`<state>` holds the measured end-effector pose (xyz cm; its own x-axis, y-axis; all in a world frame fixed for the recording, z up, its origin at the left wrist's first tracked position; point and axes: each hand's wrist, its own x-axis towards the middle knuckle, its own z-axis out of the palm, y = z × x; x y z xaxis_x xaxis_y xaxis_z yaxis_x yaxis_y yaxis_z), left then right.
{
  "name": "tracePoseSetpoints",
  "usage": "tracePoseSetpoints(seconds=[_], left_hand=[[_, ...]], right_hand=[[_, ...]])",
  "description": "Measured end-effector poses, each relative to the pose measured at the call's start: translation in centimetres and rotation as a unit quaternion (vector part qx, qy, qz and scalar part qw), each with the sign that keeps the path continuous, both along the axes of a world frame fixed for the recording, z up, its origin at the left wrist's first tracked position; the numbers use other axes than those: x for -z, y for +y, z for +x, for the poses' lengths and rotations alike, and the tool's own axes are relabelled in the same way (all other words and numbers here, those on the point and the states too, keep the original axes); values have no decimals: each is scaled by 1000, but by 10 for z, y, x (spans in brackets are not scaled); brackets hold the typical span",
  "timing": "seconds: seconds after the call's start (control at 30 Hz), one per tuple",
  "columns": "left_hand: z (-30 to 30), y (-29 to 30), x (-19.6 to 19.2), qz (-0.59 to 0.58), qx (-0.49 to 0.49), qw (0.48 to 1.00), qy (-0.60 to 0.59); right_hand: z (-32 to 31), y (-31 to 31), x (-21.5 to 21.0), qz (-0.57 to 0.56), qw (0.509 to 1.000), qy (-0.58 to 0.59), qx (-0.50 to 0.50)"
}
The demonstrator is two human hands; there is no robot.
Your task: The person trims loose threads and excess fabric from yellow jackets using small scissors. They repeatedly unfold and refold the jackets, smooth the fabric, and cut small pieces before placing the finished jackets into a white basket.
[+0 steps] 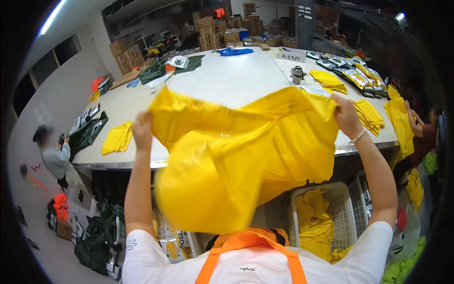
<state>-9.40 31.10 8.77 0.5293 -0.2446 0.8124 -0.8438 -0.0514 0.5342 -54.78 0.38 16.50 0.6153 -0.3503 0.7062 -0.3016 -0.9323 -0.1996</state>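
A large yellow garment (pixel 246 146) of thin, smooth cloth is spread in the air above the table's near edge, its lower left part blurred by motion. My left hand (pixel 143 130) is closed on its upper left corner. At the upper right corner, my right hand (pixel 347 116) grips the cloth, with a beaded bracelet on the wrist. Both arms are raised and wide apart, and the garment sags between them in loose folds. What kind of garment it is cannot be made out. Behind it lies the white table (pixel 227 75), partly hidden by the cloth.
Folded yellow garments lie on the table at left (pixel 117 138) and right (pixel 369 116), near a dark flask (pixel 297 75). Silvery packages (pixel 354 75) are heaped far right. Below the edge stands a white basket (pixel 343 208) holding yellow cloth. One person works at each side.
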Motion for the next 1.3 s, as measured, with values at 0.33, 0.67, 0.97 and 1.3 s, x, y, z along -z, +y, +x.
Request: tracePoseSetpoints(seconds=[0.33,0.67,0.97,1.3], left_hand=[[8,154,-153,-136,-258,845,-448],[125,-15,-174,87,-401,792,-452],[303,-298,36,375,-286,863,-179],[353,-398,290,640,-228,733,33]], right_hand=[[-47,-9,-89,-122,948,-255,147],[136,-139,-82,-188,956,-110,196],[368,-394,163,28,961,165,220],[458,-461,394,209,862,405,223]])
